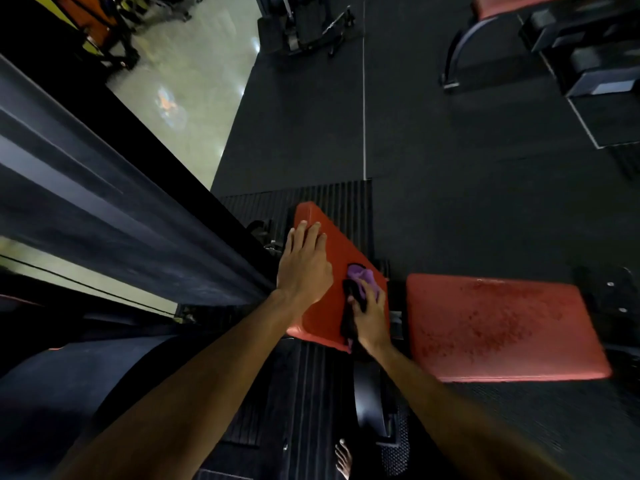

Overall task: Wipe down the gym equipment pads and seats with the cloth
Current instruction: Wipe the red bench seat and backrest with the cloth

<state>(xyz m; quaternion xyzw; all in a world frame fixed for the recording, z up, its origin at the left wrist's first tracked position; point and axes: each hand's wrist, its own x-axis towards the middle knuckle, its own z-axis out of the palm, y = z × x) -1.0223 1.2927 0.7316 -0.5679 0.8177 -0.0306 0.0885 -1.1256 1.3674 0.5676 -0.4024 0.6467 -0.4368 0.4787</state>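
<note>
right hand pinches the cloth on the red pad; left hand rests spread beside it.

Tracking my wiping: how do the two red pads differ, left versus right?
The left pad looks smooth; the right pad is dark-speckled. The left pad has the left hand flat on it and the right hand gripping the cloth; the right pad is bare. Both are red.
</note>
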